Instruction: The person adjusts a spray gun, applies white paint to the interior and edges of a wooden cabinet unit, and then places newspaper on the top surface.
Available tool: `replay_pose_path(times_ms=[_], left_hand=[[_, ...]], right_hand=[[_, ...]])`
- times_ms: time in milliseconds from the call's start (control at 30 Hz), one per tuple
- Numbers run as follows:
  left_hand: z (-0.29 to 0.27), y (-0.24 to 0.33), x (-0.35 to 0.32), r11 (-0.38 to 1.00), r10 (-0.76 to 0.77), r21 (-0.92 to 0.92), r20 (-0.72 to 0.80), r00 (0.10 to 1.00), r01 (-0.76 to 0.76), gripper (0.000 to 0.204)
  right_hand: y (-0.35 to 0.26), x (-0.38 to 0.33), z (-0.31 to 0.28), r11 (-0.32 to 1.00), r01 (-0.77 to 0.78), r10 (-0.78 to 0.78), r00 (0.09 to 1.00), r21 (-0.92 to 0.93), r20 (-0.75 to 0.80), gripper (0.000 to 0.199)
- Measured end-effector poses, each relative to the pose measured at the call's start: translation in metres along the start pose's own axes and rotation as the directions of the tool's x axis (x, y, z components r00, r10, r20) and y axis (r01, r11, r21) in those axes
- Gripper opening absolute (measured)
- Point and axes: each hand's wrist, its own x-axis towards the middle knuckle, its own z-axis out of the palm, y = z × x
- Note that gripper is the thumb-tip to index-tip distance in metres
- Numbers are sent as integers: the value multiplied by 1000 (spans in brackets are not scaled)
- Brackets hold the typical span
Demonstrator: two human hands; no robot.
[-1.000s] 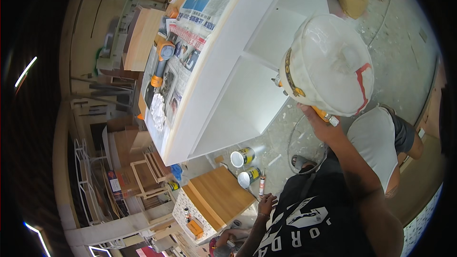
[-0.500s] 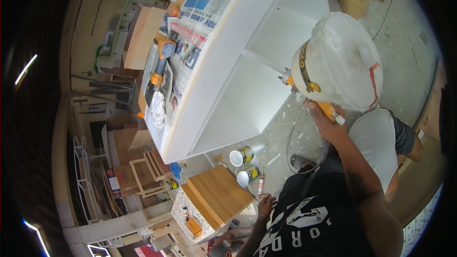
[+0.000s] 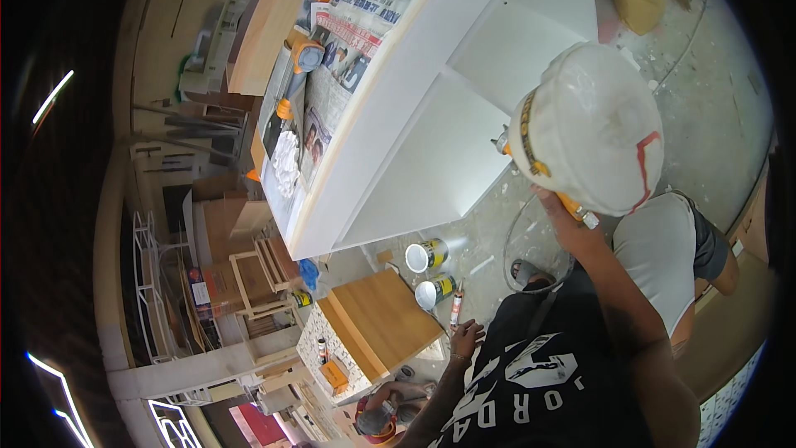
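Note:
My right hand (image 3: pixel 570 222) is closed around the handle of an orange spray gun (image 3: pixel 572 206). A large translucent white paint cup (image 3: pixel 593 129) with a red streak sits on the gun and hides much of its body. The gun's metal nozzle (image 3: pixel 501 141) points left at the open side of a white cabinet (image 3: pixel 414 158), apart from its surface. Inside, a divider (image 3: pixel 473 87) splits the cabinet into compartments. My left hand (image 3: pixel 467 338) hangs low beside my body with its fingers loosely apart, near a sealant cartridge (image 3: pixel 457 305). I see nothing held in it.
Newspaper (image 3: pixel 352 33) and an orange-and-grey power tool (image 3: pixel 305 56) lie on the cabinet. Two paint cans (image 3: pixel 426 255) stand by a wooden box (image 3: pixel 385 319). A hose (image 3: pixel 507 253) curves across the floor. Another person (image 3: pixel 377 419) is at the lower edge.
The spray gun has shifted toward me relative to the cabinet, and its cup has turned, covering more of the gun. My left hand has risen slightly in view. The whole view has shifted slightly.

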Motion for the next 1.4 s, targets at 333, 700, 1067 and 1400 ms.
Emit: replay_pose_path(times_ms=[333, 700, 1067, 1400], left_hand=[[-5, -21, -9, 998, -36, -61, -46, 998, 33, 53], [-7, -43, -12, 993, -27, -114, -71, 997, 19, 46], [-10, -39, -9, 994, -13, -105, -80, 997, 5, 46], [-44, -40, 1, 995, 24, -97, -80, 997, -32, 46]], right_hand=[[-5, -13, 35, 897, 259, -236, 966, -358, 107, 31], [6, -12, 40, 899, 327, -322, 944, -290, 65, 26], [15, -39, 62, 812, 407, -336, 912, -418, 235, 41], [73, -92, 141, 711, -393, 86, 872, 583, 482, 64]])
